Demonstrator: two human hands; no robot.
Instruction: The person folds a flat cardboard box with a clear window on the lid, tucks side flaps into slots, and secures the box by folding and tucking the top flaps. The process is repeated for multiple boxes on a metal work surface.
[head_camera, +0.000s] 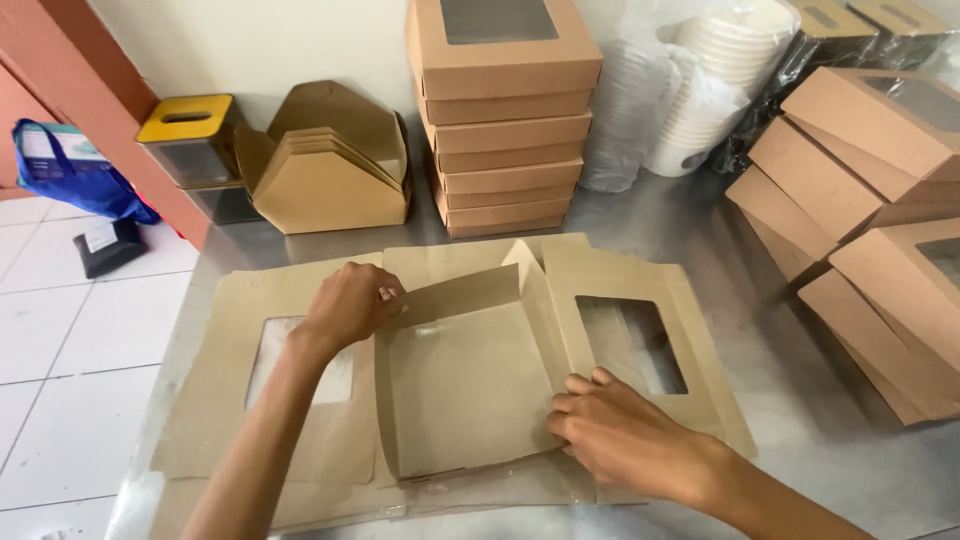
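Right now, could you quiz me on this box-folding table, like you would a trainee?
1. True or false: the left hand grips a raised wall of the half-folded box.
2. What lies under the right hand: (a) a bowl, (b) the box's near right corner, (c) a tin?
3. What stands against the wall behind the box, in the middle?

Key
1. True.
2. (b); the windowed lid lies flat just beyond it.
3. A stack of closed windowed boxes, with white bowls to its right.
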